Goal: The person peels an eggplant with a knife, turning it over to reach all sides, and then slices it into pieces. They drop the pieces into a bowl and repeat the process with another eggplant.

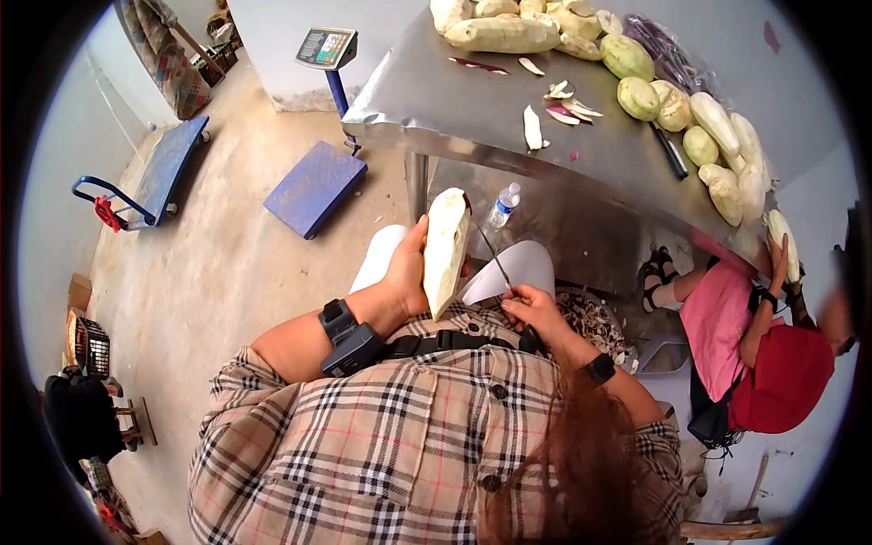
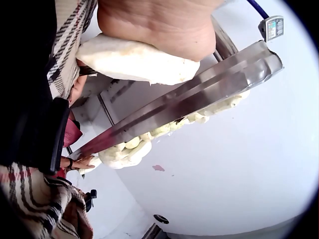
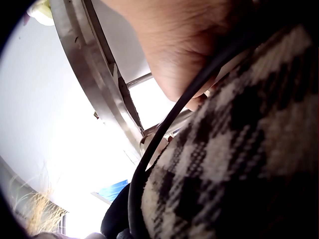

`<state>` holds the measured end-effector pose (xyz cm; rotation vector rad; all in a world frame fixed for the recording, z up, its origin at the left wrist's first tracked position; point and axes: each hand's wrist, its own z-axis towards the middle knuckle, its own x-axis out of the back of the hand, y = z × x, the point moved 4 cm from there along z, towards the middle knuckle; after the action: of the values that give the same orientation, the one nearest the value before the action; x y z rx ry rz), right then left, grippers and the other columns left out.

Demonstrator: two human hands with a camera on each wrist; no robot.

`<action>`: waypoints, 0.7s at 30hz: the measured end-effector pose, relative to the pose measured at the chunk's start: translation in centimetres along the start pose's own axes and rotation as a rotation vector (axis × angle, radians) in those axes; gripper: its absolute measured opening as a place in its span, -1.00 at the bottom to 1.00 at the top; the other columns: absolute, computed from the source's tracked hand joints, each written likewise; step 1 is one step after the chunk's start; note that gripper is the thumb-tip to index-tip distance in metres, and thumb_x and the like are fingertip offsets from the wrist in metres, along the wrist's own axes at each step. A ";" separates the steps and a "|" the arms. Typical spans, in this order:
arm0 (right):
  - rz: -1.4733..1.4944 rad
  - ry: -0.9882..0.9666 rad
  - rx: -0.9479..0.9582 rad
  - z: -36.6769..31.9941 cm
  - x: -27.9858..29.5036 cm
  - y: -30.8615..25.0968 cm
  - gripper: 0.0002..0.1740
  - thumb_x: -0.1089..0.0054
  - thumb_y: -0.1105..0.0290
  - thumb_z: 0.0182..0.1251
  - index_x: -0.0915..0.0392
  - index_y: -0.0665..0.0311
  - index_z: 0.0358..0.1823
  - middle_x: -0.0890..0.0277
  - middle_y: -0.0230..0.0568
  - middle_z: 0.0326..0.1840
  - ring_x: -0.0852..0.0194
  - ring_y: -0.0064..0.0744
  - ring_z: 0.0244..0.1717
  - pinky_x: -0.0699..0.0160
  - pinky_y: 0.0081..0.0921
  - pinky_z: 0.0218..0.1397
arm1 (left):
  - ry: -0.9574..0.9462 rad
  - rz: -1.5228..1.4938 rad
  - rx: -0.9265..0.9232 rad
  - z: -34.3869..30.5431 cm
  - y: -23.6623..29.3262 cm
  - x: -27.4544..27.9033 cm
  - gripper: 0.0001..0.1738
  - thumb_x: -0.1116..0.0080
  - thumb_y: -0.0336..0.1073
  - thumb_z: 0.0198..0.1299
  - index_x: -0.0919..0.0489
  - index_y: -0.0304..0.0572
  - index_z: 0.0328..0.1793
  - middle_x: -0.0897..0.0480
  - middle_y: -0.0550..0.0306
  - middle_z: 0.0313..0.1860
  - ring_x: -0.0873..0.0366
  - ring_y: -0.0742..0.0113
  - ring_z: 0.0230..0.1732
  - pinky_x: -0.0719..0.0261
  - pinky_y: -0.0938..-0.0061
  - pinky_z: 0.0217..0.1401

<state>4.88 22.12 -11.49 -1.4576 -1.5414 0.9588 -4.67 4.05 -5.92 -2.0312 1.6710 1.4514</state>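
In the head view the left hand (image 1: 408,273) grips a long, pale peeled vegetable (image 1: 445,254) held upright over the lap, with a dark strip of skin near its top. The right hand (image 1: 538,313), to the right of it, holds a thin dark blade (image 1: 491,251) whose tip points up toward the vegetable. In the left wrist view the palm (image 2: 159,25) lies against the pale vegetable (image 2: 134,60). The right wrist view shows the right hand (image 3: 174,55) partly, its fingers mostly hidden.
A metal table (image 1: 509,109) bears peeled vegetables (image 1: 504,34), peel scraps (image 1: 532,129) and a black-handled tool (image 1: 668,150). Below are a water bottle (image 1: 503,206) and a container of peelings (image 1: 590,318). Another person (image 1: 781,372) sits at right; a blue scale (image 1: 315,189) stands at left.
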 end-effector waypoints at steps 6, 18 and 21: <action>0.002 -0.016 0.017 0.3 0.3 0.3 -0.74 -0.12 0.30 0.19 -0.42 0.34 -0.20 -0.36 -0.45 -0.54 -0.28 -0.70 -0.53 -0.24 -0.73 -0.53 | -0.050 -0.027 -0.007 0.5 -0.2 0.4 -0.34 0.39 0.27 0.22 -0.48 -0.13 -0.01 -0.56 -0.01 -0.31 -0.52 0.11 -0.37 -0.49 0.34 -0.38; 0.028 0.000 -0.001 0.0 -0.1 0.1 -0.73 -0.13 0.30 0.18 -0.43 0.33 -0.19 -0.36 -0.47 -0.54 -0.28 -0.72 -0.54 -0.20 -0.75 -0.59 | -0.004 -0.012 -0.007 0.2 -0.1 0.6 -0.39 0.37 0.20 0.25 -0.50 -0.16 -0.08 -0.54 -0.01 -0.36 -0.50 0.09 -0.40 -0.48 0.31 -0.34; 0.014 -0.009 0.000 0.1 0.0 0.5 -0.73 -0.14 0.30 0.17 -0.43 0.33 -0.19 -0.36 -0.47 -0.54 -0.28 -0.72 -0.54 -0.20 -0.75 -0.59 | 0.019 -0.045 0.002 -0.1 -0.1 0.2 -0.38 0.37 0.20 0.25 -0.50 -0.17 -0.07 -0.54 -0.01 -0.36 -0.49 0.10 -0.39 -0.48 0.30 -0.33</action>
<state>4.96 22.13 -12.04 -1.4677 -1.5391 0.9745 -4.52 3.87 -6.04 -2.0744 1.6225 1.4202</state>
